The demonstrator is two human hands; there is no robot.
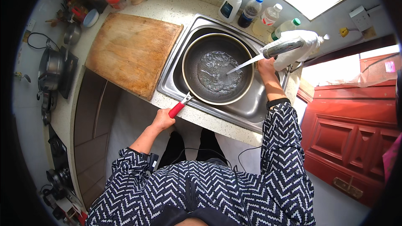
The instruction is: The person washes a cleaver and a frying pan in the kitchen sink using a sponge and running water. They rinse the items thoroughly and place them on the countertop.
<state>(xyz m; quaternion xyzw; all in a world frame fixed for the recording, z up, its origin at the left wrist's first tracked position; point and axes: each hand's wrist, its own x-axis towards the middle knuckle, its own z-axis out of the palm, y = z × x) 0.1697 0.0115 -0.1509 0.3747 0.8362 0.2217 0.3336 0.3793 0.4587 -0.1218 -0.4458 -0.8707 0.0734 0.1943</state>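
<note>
My left hand (163,119) grips the red handle (176,110) of a dark deep frying pan (194,69). The pan rests over the stainless steel sink (251,103), its pale rim tilted slightly. A stream of water (245,64) runs from the chrome faucet (282,48) into the pan, where shallow water (216,72) ripples over the textured bottom. Beside the pan's right rim, under the faucet spout, is my right hand (265,66). Its fingers are partly hidden, so whether it holds anything does not show. White wrapping (289,61) covers part of the faucet.
Left of the sink lies a wooden cutting board (135,53). A spray bottle (231,3) and several plastic bottles (250,11) line the wall behind it. Pots (53,66) stand on the left counter. A red door (348,131) is at right; a cable (237,182) hangs before my body.
</note>
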